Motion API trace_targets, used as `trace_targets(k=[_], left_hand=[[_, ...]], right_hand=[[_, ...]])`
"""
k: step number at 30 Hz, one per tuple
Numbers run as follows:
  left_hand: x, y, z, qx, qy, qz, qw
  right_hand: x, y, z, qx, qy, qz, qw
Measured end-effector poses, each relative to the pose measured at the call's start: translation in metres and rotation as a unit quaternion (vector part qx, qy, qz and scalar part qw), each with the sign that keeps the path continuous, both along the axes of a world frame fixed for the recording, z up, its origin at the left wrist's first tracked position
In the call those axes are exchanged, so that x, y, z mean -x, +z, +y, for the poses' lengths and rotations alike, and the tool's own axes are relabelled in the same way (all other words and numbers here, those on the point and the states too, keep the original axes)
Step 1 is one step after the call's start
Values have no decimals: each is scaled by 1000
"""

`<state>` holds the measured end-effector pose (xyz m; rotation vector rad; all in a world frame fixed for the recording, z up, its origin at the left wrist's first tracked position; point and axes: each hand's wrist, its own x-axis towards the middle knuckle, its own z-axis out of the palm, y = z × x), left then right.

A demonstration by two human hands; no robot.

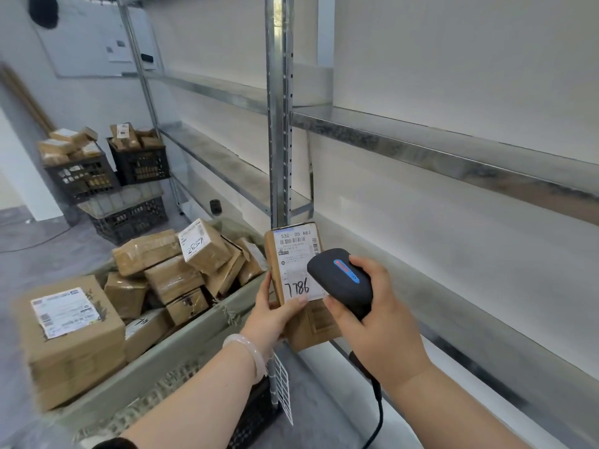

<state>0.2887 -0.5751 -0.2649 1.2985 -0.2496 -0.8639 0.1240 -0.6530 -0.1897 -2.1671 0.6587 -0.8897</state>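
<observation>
- The left hand (275, 315) grips a small brown parcel (299, 332) from its lower left. The thumb (293, 302) lies flat across the front, and the fingers (267, 285) curl round the left edge.
- The parcel is held upright in the air, leaning a little. It is just in front of the metal shelf post (279, 108) and above the far rim of the cart (201, 335).
- The white label (296, 251) on the parcel faces me, with "7786" handwritten in black near its bottom. The thumb tip touches the label just under that number.
- The right hand (379, 322) is closed snugly round the handle of a black scanner (343, 280), so no gap shows between its fingers.
- The scanner's head, with a blue and red mark on top, sits over the right edge of the label. I cannot tell whether it touches the parcel.
- A black cable (376, 413) hangs from the scanner below the right wrist.
- A pale bracelet (249, 351) sits on the left wrist.
- The grey-green cart at the left is heaped with taped brown parcels. A bigger box (68, 325) rests at its near end, and another parcel is marked "2659" (196, 246).
- Bare metal shelves (437, 147) run along the white wall at the right.
- Further back, black crates (139, 163) filled with more parcels are stacked on the grey floor (48, 247). A whiteboard (87, 37) hangs on the wall above them.
</observation>
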Motion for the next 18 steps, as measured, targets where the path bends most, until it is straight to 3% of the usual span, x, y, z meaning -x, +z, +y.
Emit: trace_targets(k=[18], left_hand=[[-4, -21, 4, -26, 52, 1, 998]], right_hand=[[24, 46, 14, 1, 52, 58, 997]])
